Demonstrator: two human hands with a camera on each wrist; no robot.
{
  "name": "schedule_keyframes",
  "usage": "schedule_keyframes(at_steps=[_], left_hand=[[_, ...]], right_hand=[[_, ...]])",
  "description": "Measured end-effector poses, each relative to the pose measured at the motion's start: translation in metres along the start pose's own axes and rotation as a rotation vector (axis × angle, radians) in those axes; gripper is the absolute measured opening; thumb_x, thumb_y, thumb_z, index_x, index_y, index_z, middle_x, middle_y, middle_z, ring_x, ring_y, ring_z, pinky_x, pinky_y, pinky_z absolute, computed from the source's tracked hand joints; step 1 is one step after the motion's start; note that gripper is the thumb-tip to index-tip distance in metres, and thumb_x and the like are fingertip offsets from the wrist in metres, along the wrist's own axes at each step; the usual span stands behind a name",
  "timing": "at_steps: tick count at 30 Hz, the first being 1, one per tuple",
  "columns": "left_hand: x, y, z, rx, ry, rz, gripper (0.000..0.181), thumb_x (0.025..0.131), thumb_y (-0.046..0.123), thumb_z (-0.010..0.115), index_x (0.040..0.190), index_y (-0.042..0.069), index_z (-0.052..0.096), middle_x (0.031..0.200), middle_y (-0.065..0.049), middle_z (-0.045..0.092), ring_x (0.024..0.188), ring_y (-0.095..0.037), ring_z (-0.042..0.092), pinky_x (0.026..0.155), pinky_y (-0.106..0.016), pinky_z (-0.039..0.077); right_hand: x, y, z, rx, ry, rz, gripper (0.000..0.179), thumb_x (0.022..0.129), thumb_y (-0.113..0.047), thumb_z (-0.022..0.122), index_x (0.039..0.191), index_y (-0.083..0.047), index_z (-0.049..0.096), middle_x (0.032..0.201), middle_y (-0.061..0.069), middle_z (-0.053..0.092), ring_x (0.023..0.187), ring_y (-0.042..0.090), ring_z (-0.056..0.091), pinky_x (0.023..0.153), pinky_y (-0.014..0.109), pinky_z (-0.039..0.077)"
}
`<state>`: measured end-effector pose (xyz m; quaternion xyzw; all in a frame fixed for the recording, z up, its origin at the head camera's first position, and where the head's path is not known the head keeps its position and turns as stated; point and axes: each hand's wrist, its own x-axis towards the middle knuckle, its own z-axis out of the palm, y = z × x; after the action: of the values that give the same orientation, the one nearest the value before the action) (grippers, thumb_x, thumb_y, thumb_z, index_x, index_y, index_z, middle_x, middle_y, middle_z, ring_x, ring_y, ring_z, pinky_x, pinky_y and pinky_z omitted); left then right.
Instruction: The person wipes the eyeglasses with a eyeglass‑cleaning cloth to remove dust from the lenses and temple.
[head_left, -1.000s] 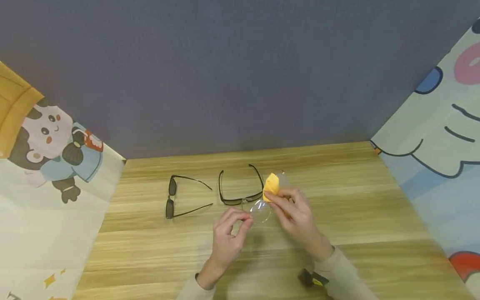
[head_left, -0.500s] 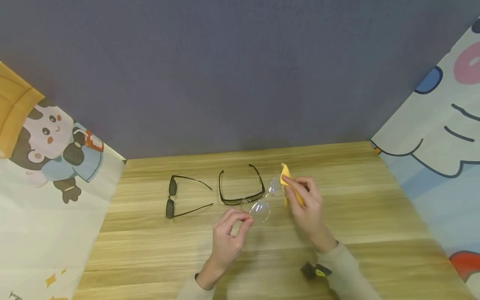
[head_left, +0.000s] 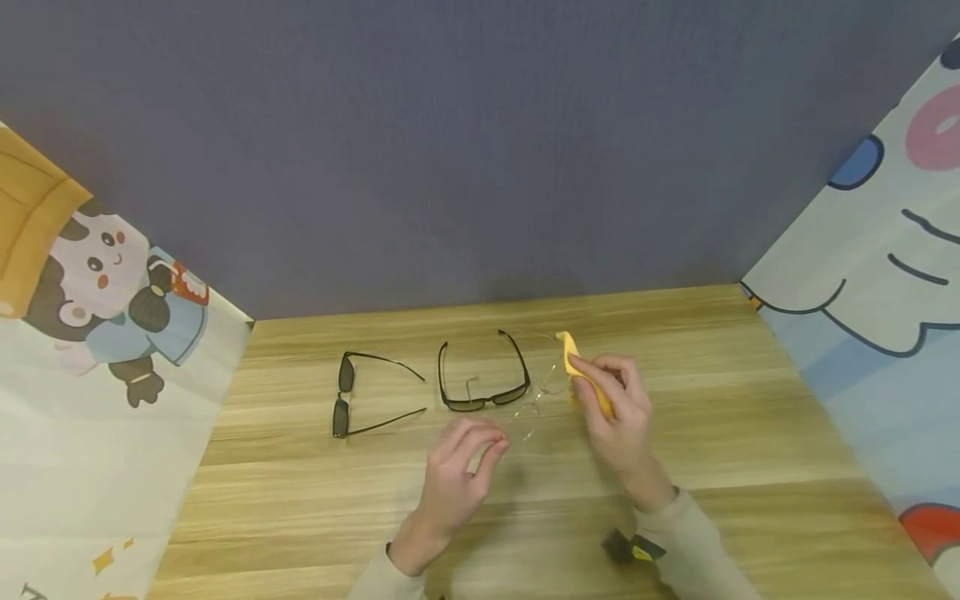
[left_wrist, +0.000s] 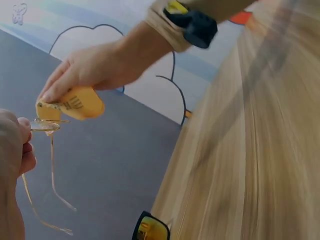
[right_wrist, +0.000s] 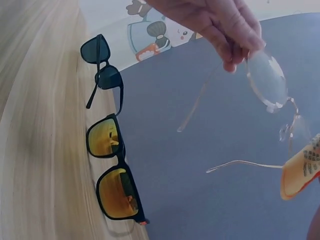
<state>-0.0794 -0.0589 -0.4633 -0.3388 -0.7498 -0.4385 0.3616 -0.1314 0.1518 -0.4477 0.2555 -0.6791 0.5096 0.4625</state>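
Observation:
A pair of thin-rimmed clear eyeglasses (right_wrist: 267, 80) is held above the table, its temples unfolded. My left hand (head_left: 457, 471) pinches one end of the frame between thumb and fingers. At the other end, my right hand (head_left: 618, 421) grips a yellow cloth (left_wrist: 82, 102) that has printed marks. In the right wrist view the cloth (right_wrist: 300, 172) covers part of the far lens and the hinge area. From the head, the lenses show almost edge-on and are hard to make out.
Black sunglasses (head_left: 341, 396) lie unfolded at the left of the wooden table (head_left: 300, 508). A second black pair (head_left: 487, 402), with amber-looking lenses in the right wrist view, lies beyond my hands. A grey panel (head_left: 480, 167) stands along the back edge, with printed cartoon panels either side.
My right hand has moved right with the cloth, from the middle of the eyeglasses to their far end. The eyeglasses have tilted, and their temples now point away from me. My left hand barely shifts.

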Motion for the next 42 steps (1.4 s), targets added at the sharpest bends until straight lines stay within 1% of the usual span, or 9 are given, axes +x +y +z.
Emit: schedule_keyframes(at_steps=[9, 12, 17, 20, 22, 26, 32, 38, 42], left_hand=[[0.008, -0.008, -0.008, 0.177, -0.071, 0.222, 0.018, 0.101, 0.011, 0.063, 0.093, -0.001, 0.072, 0.093, -0.008, 0.068, 0.084, -0.02, 0.067, 0.086, -0.019, 0.06], [0.011, -0.012, -0.012, 0.243, -0.096, 0.286, 0.019, 0.102, 0.011, 0.061, 0.093, -0.001, 0.072, 0.093, -0.008, 0.068, 0.084, -0.019, 0.068, 0.087, -0.018, 0.06], [0.013, -0.018, -0.017, 0.393, -0.155, 0.371, 0.021, 0.104, 0.009, 0.056, 0.092, 0.001, 0.071, 0.092, -0.008, 0.068, 0.083, -0.018, 0.069, 0.084, -0.017, 0.06], [0.013, -0.021, -0.02, 0.486, -0.186, 0.442, 0.023, 0.105, 0.005, 0.053, 0.092, 0.003, 0.072, 0.093, -0.008, 0.069, 0.085, -0.018, 0.069, 0.083, -0.018, 0.061], [0.013, -0.024, -0.022, 0.539, -0.204, 0.5, 0.022, 0.103, 0.002, 0.053, 0.093, 0.004, 0.072, 0.094, -0.007, 0.07, 0.087, -0.018, 0.069, 0.085, -0.019, 0.061], [0.015, -0.032, -0.026, 0.622, -0.239, 0.654, 0.02, 0.102, 0.0, 0.053, 0.096, 0.006, 0.071, 0.097, -0.005, 0.071, 0.091, -0.017, 0.069, 0.088, -0.019, 0.06], [0.023, -0.042, -0.03, 0.691, -0.258, 0.889, 0.022, 0.101, -0.004, 0.053, 0.099, 0.007, 0.072, 0.101, -0.006, 0.073, 0.094, -0.016, 0.07, 0.093, -0.021, 0.059], [0.027, -0.044, -0.033, 0.721, -0.294, 0.979, 0.022, 0.101, -0.003, 0.052, 0.099, 0.007, 0.071, 0.107, -0.008, 0.074, 0.101, -0.019, 0.07, 0.098, -0.025, 0.058], [0.029, -0.044, -0.035, 0.733, -0.311, 1.007, 0.022, 0.101, -0.002, 0.052, 0.096, 0.007, 0.07, 0.106, -0.009, 0.074, 0.1, -0.018, 0.071, 0.098, -0.025, 0.058]], right_hand=[[0.006, -0.015, 0.002, 0.026, 0.0, -0.038, 0.037, 0.103, -0.02, 0.065, 0.095, 0.016, 0.071, 0.093, 0.031, 0.06, 0.089, 0.014, 0.061, 0.077, 0.009, 0.054], [0.009, -0.022, 0.004, 0.03, 0.057, -0.066, 0.038, 0.103, -0.019, 0.064, 0.092, 0.017, 0.069, 0.089, 0.031, 0.061, 0.09, 0.015, 0.064, 0.08, 0.008, 0.055], [0.013, -0.033, 0.013, -0.036, 0.139, -0.233, 0.036, 0.102, -0.016, 0.065, 0.083, 0.014, 0.069, 0.079, 0.026, 0.062, 0.074, 0.024, 0.062, 0.072, 0.013, 0.057], [0.013, -0.037, 0.017, -0.072, 0.037, -0.327, 0.031, 0.102, -0.013, 0.065, 0.084, 0.01, 0.071, 0.08, 0.022, 0.065, 0.069, 0.027, 0.059, 0.063, 0.023, 0.054], [0.012, -0.038, 0.017, -0.081, -0.073, -0.335, 0.027, 0.103, -0.013, 0.063, 0.089, 0.008, 0.074, 0.085, 0.018, 0.067, 0.071, 0.026, 0.058, 0.061, 0.029, 0.049], [0.008, -0.039, 0.015, -0.121, -0.278, -0.284, 0.024, 0.105, -0.017, 0.06, 0.104, 0.001, 0.076, 0.095, 0.011, 0.072, 0.076, 0.021, 0.059, 0.065, 0.026, 0.043], [0.003, -0.04, 0.011, -0.221, -0.579, -0.173, 0.024, 0.103, -0.023, 0.06, 0.113, -0.009, 0.077, 0.106, 0.001, 0.074, 0.091, 0.017, 0.062, 0.079, 0.029, 0.047], [-0.001, -0.043, 0.012, -0.369, -0.783, -0.138, 0.019, 0.096, -0.023, 0.068, 0.11, -0.013, 0.077, 0.111, -0.002, 0.075, 0.104, 0.018, 0.065, 0.091, 0.037, 0.05], [0.0, -0.046, 0.013, -0.429, -0.872, -0.153, 0.027, 0.096, -0.023, 0.067, 0.12, -0.013, 0.074, 0.123, 0.001, 0.073, 0.12, 0.022, 0.065, 0.104, 0.044, 0.05]])
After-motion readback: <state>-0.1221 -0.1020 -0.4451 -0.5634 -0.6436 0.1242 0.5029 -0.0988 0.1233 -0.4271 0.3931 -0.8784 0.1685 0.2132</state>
